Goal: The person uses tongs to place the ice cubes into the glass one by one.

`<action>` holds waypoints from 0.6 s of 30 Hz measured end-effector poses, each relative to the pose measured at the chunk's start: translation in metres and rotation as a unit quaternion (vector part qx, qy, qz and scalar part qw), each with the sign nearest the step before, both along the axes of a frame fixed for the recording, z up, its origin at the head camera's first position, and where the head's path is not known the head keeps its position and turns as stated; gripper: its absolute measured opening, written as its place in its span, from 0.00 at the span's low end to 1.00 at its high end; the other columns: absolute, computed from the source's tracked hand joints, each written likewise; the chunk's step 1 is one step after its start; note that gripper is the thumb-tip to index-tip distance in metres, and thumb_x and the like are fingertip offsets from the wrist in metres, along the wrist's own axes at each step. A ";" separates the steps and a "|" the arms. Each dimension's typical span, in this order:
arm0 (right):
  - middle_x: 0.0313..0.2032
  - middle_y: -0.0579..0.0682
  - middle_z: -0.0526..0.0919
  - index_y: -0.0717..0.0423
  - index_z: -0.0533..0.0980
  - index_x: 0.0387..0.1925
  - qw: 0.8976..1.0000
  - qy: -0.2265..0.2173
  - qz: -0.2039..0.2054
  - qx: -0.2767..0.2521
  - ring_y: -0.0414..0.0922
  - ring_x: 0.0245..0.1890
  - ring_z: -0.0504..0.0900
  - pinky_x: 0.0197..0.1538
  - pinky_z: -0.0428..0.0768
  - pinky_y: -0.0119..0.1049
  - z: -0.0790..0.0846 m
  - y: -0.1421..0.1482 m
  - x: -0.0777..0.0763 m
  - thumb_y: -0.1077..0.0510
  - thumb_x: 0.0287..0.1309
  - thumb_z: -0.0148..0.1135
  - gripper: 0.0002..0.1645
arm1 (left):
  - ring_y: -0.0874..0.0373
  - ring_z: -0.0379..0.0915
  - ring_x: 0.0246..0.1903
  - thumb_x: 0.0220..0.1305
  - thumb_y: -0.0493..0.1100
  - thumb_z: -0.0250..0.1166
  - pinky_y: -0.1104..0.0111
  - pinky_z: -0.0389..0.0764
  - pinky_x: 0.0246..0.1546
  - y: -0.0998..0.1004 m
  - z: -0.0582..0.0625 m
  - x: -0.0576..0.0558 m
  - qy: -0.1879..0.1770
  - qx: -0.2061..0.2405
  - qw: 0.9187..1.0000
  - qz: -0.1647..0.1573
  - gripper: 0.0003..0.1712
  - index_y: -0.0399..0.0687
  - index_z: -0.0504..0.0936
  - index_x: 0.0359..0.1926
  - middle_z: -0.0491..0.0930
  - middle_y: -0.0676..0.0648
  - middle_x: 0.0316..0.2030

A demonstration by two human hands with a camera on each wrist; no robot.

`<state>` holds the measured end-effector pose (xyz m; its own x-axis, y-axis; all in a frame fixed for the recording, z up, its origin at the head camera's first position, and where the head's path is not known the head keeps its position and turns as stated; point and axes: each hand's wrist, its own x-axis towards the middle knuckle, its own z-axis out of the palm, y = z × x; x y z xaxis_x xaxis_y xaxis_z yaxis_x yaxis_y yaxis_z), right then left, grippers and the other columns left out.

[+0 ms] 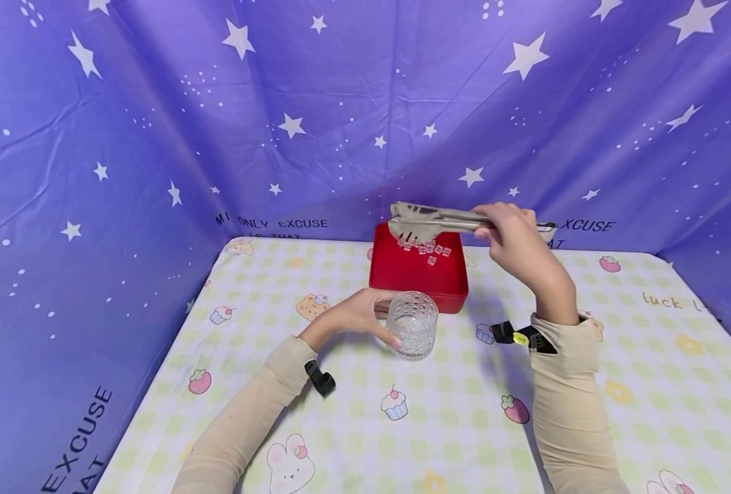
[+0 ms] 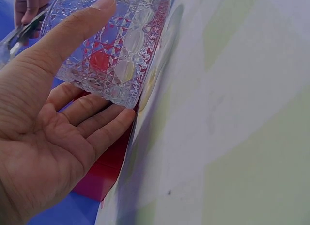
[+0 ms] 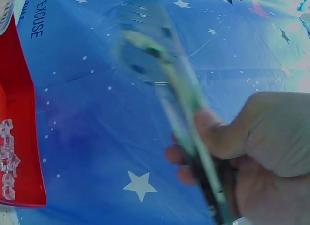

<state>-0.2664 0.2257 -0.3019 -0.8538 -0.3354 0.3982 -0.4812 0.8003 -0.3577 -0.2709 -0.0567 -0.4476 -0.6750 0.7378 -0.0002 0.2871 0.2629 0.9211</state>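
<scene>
A clear, patterned glass (image 1: 416,329) stands on the tablecloth just in front of a red tray (image 1: 411,278). My left hand (image 1: 361,313) holds it from the left, thumb along the near side and fingers behind; the left wrist view shows the thumb lying across the cut surface (image 2: 128,45). Above the tray, metal tongs (image 1: 442,219) are gripped in my right hand (image 1: 516,240), their slotted heads pointing left. The tongs look blurred in the right wrist view, with no cube visible between their heads. Several small clear cubes (image 1: 432,251) lie in the far part of the tray.
A pale checked tablecloth (image 1: 341,412) with printed cupcakes and strawberries covers the table. Blue-purple star-printed curtain (image 1: 341,158) hangs close behind the tray and along both sides. Black camera straps (image 1: 320,379) sit at the wrists over beige sleeves.
</scene>
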 end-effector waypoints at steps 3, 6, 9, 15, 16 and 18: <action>0.45 0.65 0.82 0.66 0.76 0.56 0.999 0.037 -0.035 -0.009 0.62 0.47 0.75 0.57 0.64 0.62 -0.002 -0.001 -0.001 0.64 0.67 0.61 0.18 | 0.59 0.76 0.64 0.45 0.37 0.84 0.70 0.76 0.67 0.001 -0.001 0.000 -0.002 -0.002 1.000 -0.001 0.50 0.50 0.73 0.71 0.79 0.51 0.64; 0.48 0.65 0.81 0.65 0.75 0.57 0.996 0.053 -0.064 0.017 0.63 0.51 0.76 0.59 0.66 0.63 -0.006 -0.002 -0.003 0.62 0.70 0.58 0.17 | 0.60 0.76 0.64 0.45 0.37 0.84 0.71 0.76 0.66 0.002 -0.002 0.001 -0.009 -0.005 1.000 -0.003 0.49 0.51 0.73 0.71 0.80 0.52 0.64; 0.47 0.65 0.81 0.65 0.74 0.57 0.992 0.076 -0.077 0.064 0.63 0.51 0.77 0.58 0.69 0.63 -0.009 -0.005 -0.010 0.62 0.73 0.54 0.16 | 0.61 0.77 0.63 0.45 0.37 0.84 0.71 0.76 0.66 0.002 -0.003 0.001 -0.009 -0.006 1.000 -0.001 0.49 0.51 0.74 0.70 0.81 0.52 0.63; 0.41 0.66 0.81 0.67 0.75 0.53 0.962 0.225 -0.061 0.146 0.64 0.41 0.79 0.43 0.76 0.57 -0.020 -0.009 -0.036 0.66 0.67 0.56 0.15 | 0.60 0.77 0.63 0.44 0.37 0.84 0.71 0.76 0.66 0.000 -0.001 0.001 -0.005 -0.005 1.000 0.002 0.49 0.51 0.74 0.70 0.81 0.52 0.63; 0.39 0.66 0.81 0.67 0.75 0.53 0.954 0.252 -0.055 0.156 0.64 0.40 0.79 0.40 0.76 0.56 -0.023 -0.009 -0.041 0.66 0.66 0.57 0.15 | 0.60 0.77 0.63 0.44 0.37 0.84 0.71 0.76 0.66 0.000 -0.001 0.001 -0.005 -0.004 1.000 0.002 0.49 0.51 0.74 0.70 0.81 0.52 0.63; 0.37 0.65 0.81 0.68 0.75 0.51 0.937 0.301 -0.037 0.171 0.63 0.36 0.79 0.35 0.75 0.54 -0.026 -0.008 -0.052 0.65 0.66 0.58 0.13 | 0.60 0.77 0.63 0.44 0.37 0.84 0.71 0.76 0.66 -0.001 0.000 0.001 -0.004 -0.004 1.000 0.002 0.49 0.51 0.74 0.70 0.81 0.52 0.63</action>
